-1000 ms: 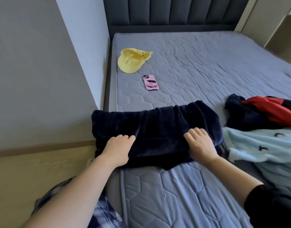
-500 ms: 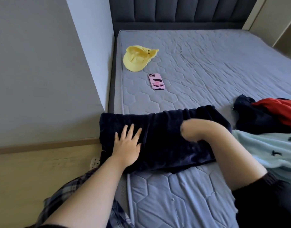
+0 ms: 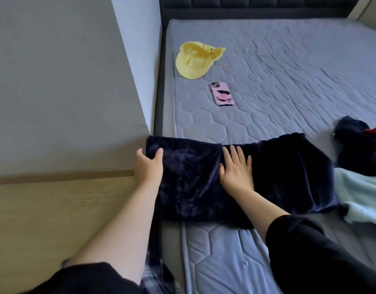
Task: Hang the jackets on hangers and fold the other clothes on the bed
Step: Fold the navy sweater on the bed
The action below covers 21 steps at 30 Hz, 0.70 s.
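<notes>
I am judging the task as being in its early part: I am working on only one piece, the navy cloth, which is lying as a long band across the near side of the bed, its left end reaching past the mattress edge toward the wall. It is looking folded lengthwise already, but it is not yet making a compact packet, so I am guessing at least one more fold across is waiting. My left hand is holding the cloth's left end, thumb on top and fingers going round the edge. My right hand is lying flat on the middle of the cloth, fingers straight and a little spread, pressing down. Just beside the cloth on the right a blue garment is lying loose, and beyond it a dark and red pile is sitting unfolded; whether either is a jacket I am not able to tell. No hanger is showing, so the hanging part is looking untouched. A cap and a phone are lying farther up the bed, well apart from the cloth.

Against half a second ago, my left hand is no longer lying flat with spread fingers on the cloth's left part; it is sitting at the very end. My right arm, then blurred and reaching across, is now resting with its hand flat at the middle
</notes>
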Available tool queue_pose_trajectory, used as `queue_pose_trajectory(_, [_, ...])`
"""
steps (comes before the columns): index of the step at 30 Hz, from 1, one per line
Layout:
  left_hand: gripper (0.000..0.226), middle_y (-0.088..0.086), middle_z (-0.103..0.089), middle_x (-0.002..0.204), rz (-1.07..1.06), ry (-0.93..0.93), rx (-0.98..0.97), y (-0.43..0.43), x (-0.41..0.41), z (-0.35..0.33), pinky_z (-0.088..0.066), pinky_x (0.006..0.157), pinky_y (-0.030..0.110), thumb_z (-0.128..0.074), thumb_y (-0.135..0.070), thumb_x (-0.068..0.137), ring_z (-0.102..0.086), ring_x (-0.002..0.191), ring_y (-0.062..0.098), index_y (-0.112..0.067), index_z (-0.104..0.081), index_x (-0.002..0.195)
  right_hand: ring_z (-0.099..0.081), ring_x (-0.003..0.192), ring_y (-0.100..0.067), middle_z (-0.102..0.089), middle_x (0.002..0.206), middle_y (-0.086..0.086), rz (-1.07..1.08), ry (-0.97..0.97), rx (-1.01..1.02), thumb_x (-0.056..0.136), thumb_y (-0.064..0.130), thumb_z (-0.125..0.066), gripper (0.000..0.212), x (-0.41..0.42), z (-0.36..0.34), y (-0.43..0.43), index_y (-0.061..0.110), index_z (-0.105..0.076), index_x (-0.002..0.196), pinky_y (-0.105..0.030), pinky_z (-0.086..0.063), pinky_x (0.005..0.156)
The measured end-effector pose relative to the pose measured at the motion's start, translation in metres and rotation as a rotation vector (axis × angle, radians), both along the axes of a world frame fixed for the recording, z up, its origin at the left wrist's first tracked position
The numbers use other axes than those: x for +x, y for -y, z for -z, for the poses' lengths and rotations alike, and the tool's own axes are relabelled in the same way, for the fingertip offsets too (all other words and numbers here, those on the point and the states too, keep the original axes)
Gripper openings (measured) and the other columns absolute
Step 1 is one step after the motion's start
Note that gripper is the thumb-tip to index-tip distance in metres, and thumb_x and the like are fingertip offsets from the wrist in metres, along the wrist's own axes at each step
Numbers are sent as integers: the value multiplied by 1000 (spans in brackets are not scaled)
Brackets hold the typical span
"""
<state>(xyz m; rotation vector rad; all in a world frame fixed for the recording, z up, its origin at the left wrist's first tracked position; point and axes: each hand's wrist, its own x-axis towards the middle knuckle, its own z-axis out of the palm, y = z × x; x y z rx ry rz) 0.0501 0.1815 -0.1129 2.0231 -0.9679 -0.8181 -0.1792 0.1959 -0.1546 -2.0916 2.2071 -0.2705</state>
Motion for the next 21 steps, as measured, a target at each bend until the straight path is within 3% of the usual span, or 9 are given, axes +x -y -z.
queue_pose_trajectory(2, [31,3,-58,80,-23,-214,-39,9,0,1,-40,64,32,-59,-43,88,-56,82,29,-13,-56,83,-5,147,-21,-17,159,-6,3,-7,-8,96,36,-33,59,-1,3,-1,21,-21,151,-48,-1,116])
queue_pose_trajectory(4, [35,1,-50,64,-61,-227,-91,12,2,-3,-35,58,30,-57,-38,90,-51,70,27,-13,-51,67,-5,147,-22,-17,159,-6,1,-4,-19,96,36,-33,59,-1,4,-1,21,-21,151,-48,0,116])
queue_pose_trajectory(6, [31,8,-60,83,-276,-261,-89,19,9,2,-39,69,31,-54,-36,93,-57,85,32,-6,-63,88,-7,147,-22,-19,158,-7,2,7,-32,96,36,-34,58,-1,5,0,20,-24,151,-49,-1,116])
queue_pose_trajectory(8, [42,12,-61,111,-498,-375,41,18,18,9,-41,77,32,-53,-36,94,-58,104,32,-2,-59,117,-9,147,-23,-21,158,-7,-11,6,-45,96,37,-36,58,1,6,0,20,-26,150,-49,-3,116])
queue_pose_trajectory(12, [48,13,-58,125,-451,-530,291,16,26,15,-47,86,35,-62,-33,91,-58,108,29,0,-52,123,-9,147,-23,-21,158,-8,-10,-11,-43,96,37,-35,58,1,8,1,19,-25,150,-50,-3,116])
queue_pose_trajectory(14, [36,14,-58,124,-384,-298,188,16,22,10,-46,81,34,-65,-16,86,-58,102,30,-4,-53,118,-9,147,-23,-20,158,-8,-5,-24,-31,96,37,-35,59,1,9,2,20,-24,151,-49,-3,116])
queue_pose_trajectory(15, [40,15,-56,126,-294,-62,79,16,19,9,-45,85,36,-63,-9,84,-55,107,31,-6,-51,123,-8,147,-23,-20,158,-8,-3,-37,-24,96,37,-34,59,2,9,2,20,-23,151,-49,-2,116])
queue_pose_trajectory(18, [43,12,-55,126,172,530,-427,16,-2,-6,-39,100,43,-57,-3,84,-47,117,32,-8,-53,126,-6,147,-23,-18,159,-7,-2,-65,-9,95,37,-33,60,5,9,3,20,-21,151,-49,-1,116])
queue_pose_trajectory(21, [37,10,-58,130,721,622,-587,11,-42,-7,-35,107,46,-48,-10,92,-46,126,31,-7,-58,127,-4,148,-22,-15,160,-6,-4,-61,8,96,37,-31,60,5,6,3,20,-18,152,-49,0,116])
